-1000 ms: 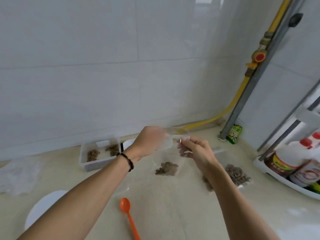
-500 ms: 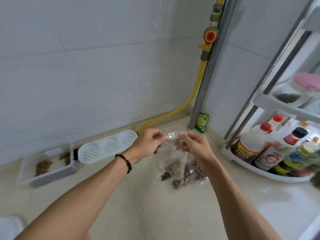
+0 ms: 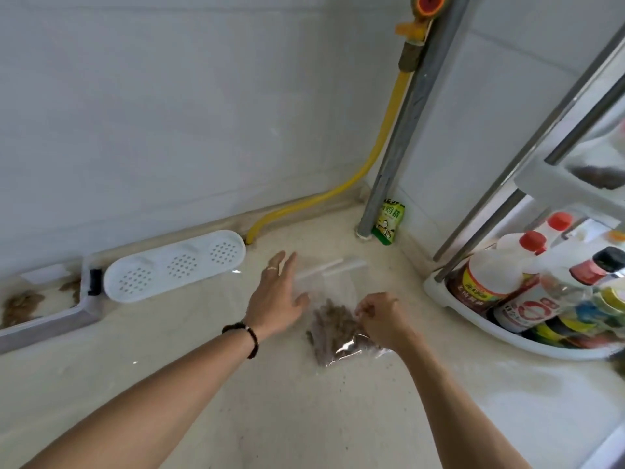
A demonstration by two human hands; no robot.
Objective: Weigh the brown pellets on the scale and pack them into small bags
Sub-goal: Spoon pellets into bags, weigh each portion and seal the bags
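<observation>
The right hand (image 3: 380,316) has its fingers curled down on the near small bag (image 3: 341,336), apparently pinching the film; the exact contact is partly hidden by the knuckles. This bag lies flat on the counter (image 3: 270,401) and holds a clump of brown pellets (image 3: 329,324) directly beneath and to the left of the grip. Beyond the grip, a second clear bag (image 3: 333,275) lies with its zip strips toward the wall. The left hand (image 3: 275,296) holds nothing: its fingers are straight and spread, the palm low over the counter just left of both bags, the thumb near the film. Treat the bag as light, limp and slippery; the loose pellets will likely shift and sag when lifted. Take hold at the stiffer zip strip or an upper corner, not the thin film over the load. To the far left of the grip sit a white perforated tray (image 3: 176,265) and a shallow container (image 3: 44,309) with more pellets. To the right, a rack base (image 3: 473,316) crowded with bottles (image 3: 500,275) stands near; it limits sideways clearance. A yellow hose (image 3: 338,191) runs along the wall behind.
</observation>
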